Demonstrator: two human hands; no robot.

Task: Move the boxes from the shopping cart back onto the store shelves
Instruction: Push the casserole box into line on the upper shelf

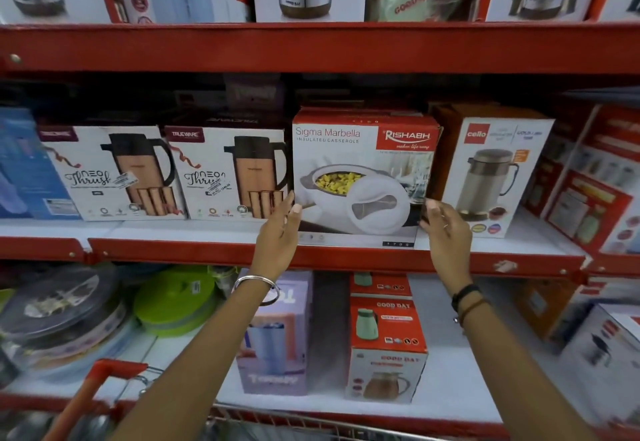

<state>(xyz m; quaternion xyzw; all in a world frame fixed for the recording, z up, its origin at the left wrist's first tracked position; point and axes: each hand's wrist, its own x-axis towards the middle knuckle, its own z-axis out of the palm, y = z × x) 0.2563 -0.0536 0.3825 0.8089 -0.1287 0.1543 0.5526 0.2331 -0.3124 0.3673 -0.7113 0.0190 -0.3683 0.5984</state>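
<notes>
- The red store shelf (311,257) in the middle row carries the boxes along its front edge; the shelf above hangs low over them, so there is little room to lift.
- The Sigma Marbella casserole box (363,177) stands upright at the front edge of this shelf, between a Trueware flask box (228,173) on its left and a Cello flask box (491,177) on its right. Both neighbours are very close, so the free room is only forward, towards the person.
- The box is stiff cardboard, probably not heavy but bulky; its glossy faces may slip, so the two lower side corners look the safest places to hold.
- The left hand (280,229) is spread flat, fingertips at the lower left corner.
- The right hand (446,232) curves loosely at the lower right corner; whether it presses cannot be told.
- The shopping cart (104,392) shows only a red handle at the bottom edge.
</notes>
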